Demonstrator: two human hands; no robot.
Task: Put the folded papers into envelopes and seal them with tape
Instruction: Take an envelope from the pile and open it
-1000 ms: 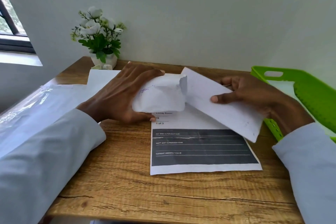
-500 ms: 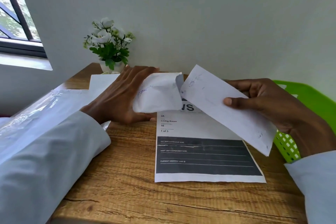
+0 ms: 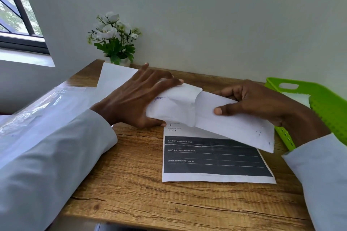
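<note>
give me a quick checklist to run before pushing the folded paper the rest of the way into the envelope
1. Left hand grips the white paper envelope around its closed end: ok.
2. Envelope mouth open and facing the paper: ok, its edge bulges around the paper.
3. Right hand pinches the white folded paper, thumb on top: ok.
4. Paper's leading end inside the mouth: ok, most of it is outside.
5. Paper lined up with the envelope: not ok, it slants down to the right.
6. Tape ready for sealing: cannot tell, none in view; the green plastic tray is partly cut off.
</note>
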